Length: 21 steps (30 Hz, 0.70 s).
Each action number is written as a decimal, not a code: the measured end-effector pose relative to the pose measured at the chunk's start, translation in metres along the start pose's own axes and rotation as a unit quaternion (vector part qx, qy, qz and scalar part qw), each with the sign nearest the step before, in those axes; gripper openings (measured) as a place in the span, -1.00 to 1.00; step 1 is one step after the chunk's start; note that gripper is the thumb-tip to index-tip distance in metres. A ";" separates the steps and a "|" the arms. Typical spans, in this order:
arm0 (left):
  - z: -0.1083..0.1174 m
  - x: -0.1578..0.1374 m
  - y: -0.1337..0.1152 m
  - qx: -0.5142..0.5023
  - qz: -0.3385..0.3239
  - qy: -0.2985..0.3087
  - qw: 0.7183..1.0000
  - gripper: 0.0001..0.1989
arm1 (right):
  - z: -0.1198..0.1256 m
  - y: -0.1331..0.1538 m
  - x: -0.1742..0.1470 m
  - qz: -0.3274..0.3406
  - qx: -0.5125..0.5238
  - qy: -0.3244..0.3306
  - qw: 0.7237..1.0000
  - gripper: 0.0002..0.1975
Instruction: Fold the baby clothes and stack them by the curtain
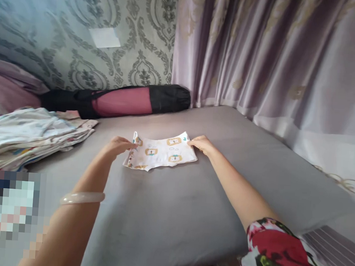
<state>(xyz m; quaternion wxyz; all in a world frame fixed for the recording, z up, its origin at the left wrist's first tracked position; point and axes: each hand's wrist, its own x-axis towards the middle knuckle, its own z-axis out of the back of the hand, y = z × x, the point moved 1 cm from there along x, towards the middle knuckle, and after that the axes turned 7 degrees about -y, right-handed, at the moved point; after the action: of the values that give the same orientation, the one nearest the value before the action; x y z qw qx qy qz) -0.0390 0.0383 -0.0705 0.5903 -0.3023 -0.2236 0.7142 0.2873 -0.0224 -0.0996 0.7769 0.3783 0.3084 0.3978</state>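
White cloth (printed), opposite edges in fingers.

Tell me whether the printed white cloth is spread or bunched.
Spread, left edge curled: the cloth stretches between the left hand and right hand, print showing. Hidden folds: cannot tell.

garment: matt clth | sheet: matt clth, sm. | curtain: glossy clth | bangle: glossy

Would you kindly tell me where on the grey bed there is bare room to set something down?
Bare grey sheet shows between both forearms, below the white printed garment, and from the right hand to the shiny lilac curtain. The left is crowded by stacked pale printed clothes.
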 end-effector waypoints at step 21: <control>-0.199 -0.058 -0.168 -0.300 -0.094 0.155 0.936 -0.77 | 0.183 -0.062 0.061 -0.109 -0.067 -0.257 0.958 -0.88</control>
<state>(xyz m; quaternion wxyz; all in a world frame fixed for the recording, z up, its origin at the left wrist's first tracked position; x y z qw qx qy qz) 0.2253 0.0077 -0.0902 0.5639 -0.5503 -0.3607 0.4990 0.4835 -0.0578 -0.0659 0.8921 0.3791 0.1108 0.2196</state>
